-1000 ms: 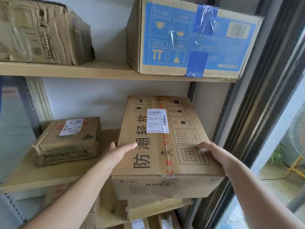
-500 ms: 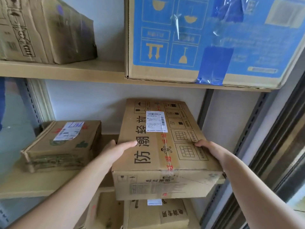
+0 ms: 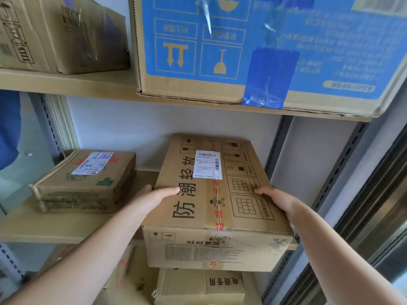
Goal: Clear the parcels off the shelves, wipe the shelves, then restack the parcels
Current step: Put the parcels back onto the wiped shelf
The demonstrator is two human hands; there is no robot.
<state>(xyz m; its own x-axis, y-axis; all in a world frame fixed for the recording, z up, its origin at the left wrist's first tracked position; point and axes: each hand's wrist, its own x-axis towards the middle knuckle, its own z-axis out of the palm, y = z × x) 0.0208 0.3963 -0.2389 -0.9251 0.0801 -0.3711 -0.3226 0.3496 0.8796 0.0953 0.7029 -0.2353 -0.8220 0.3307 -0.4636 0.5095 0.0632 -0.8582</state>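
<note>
Parcel [image 3: 217, 201] with the black lettering is overhanging the middle shelf [image 3: 55, 225] at 5 o'clock, left hand [image 3: 154, 194] and right hand [image 3: 275, 199] clamping its sides, fingers curled over the top. Keeping it level while sliding is advisable; at 10 o'clock, a smaller labelled parcel [image 3: 86, 181] is waiting.

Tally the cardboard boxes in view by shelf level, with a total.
Top shelf: 2, brown box and blue-printed box
Middle shelf: 2, small labelled box and large held box
Below: 2, box and partly hidden box
Total: 6
</note>
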